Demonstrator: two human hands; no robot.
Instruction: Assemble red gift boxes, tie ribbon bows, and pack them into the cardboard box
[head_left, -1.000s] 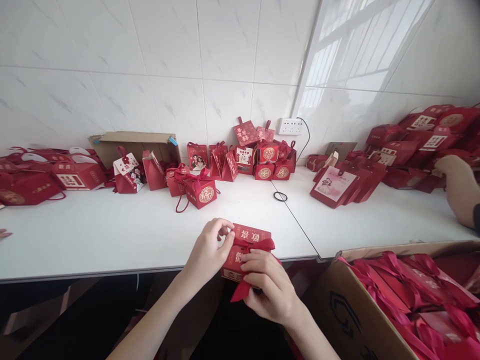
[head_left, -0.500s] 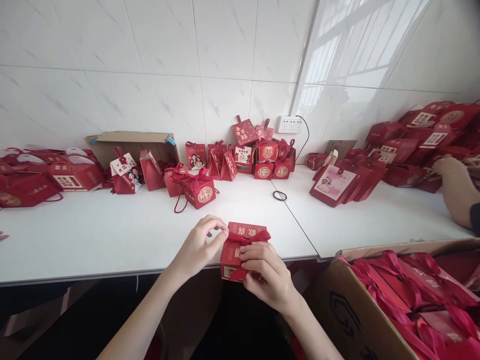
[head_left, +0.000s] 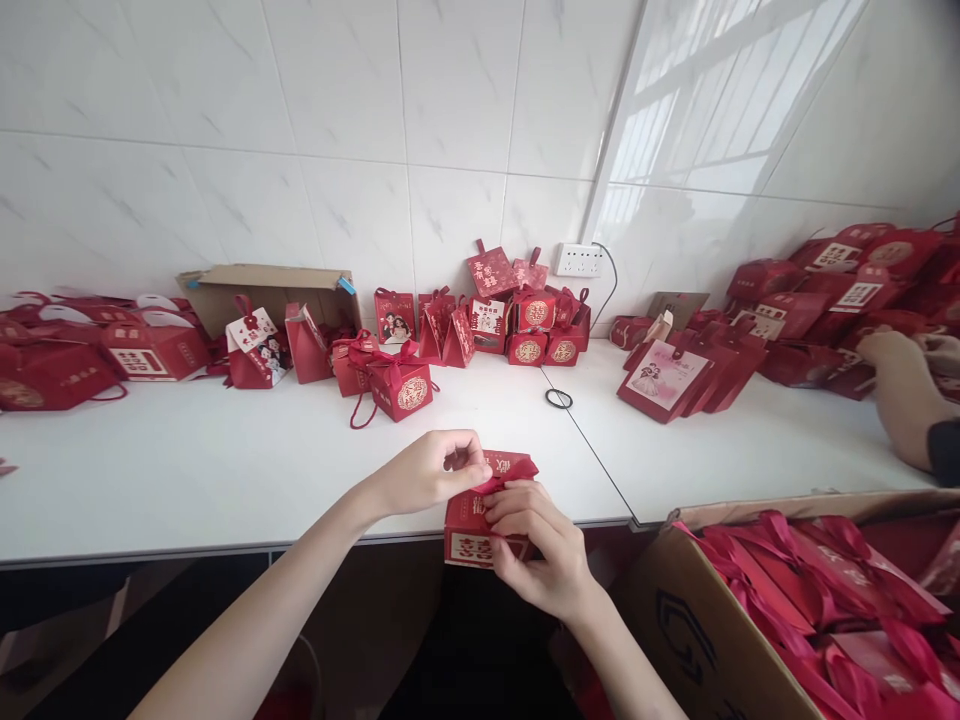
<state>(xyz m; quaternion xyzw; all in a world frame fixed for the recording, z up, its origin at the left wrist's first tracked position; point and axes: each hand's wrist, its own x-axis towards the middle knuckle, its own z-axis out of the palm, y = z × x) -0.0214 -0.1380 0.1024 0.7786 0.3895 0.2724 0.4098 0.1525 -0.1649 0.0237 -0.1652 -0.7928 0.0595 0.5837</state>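
At the near edge of the white table, a red box juts slightly past the edge in front of the person working. The right hand grips it, fingers bent over the top and thumb at the front; the left hand pinches the red ribbon on top between thumb and forefinger. I'd worry that a hard tug could drag the ribbon lopsided or crease the box, and that a slack right grip could let it tip off the edge. Whether the ribbon is knotted I can't see under those fingers. Just as near, on the right, a carton of ribboned boxes is cut off; farther right, what a co-worker's hand holds, I can't make out.
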